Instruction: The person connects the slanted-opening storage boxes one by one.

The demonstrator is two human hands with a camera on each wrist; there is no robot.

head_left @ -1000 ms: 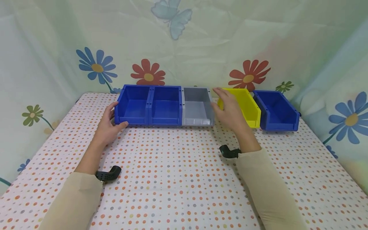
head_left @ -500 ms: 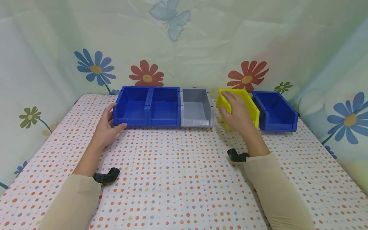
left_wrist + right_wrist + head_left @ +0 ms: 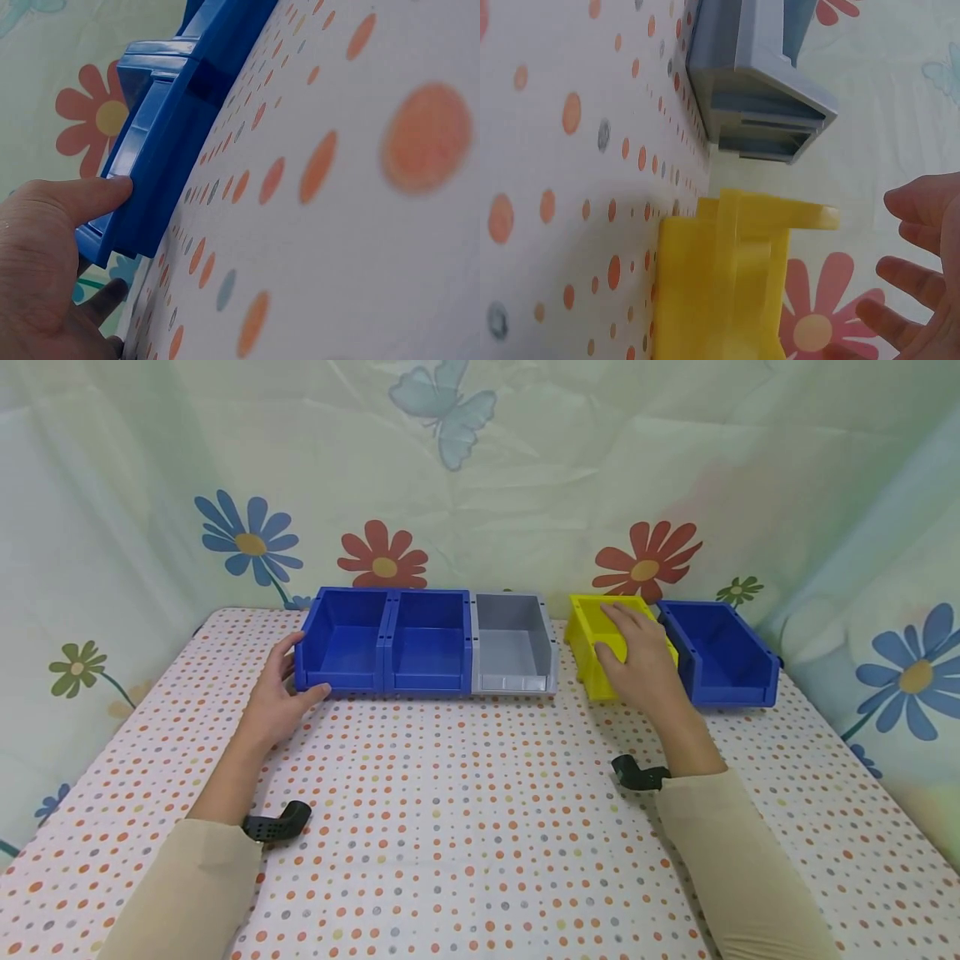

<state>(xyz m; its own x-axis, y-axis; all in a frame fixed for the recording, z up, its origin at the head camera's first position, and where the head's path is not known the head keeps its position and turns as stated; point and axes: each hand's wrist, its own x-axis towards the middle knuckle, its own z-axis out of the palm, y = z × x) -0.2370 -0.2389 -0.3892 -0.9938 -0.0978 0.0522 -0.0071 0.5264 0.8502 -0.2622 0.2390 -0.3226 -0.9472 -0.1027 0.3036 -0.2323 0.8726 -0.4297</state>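
Three joined storage bins stand in a row: a blue bin at the left end, a second blue bin and a grey bin. My left hand holds the left corner of the end blue bin, thumb on its front and fingers along its outer side. Right of the row, separated by a gap, is a yellow bin. Over it hovers my right hand, fingers spread, hiding part of its inside. In the right wrist view the fingers are apart from the yellow bin.
Another blue bin stands at the far right, close beside the yellow one. The table has a dotted cloth. A flowered curtain hangs right behind the bins.
My right hand has moved right, from between the grey and yellow bins to over the yellow bin's right side. The left hand keeps its place at the end blue bin.
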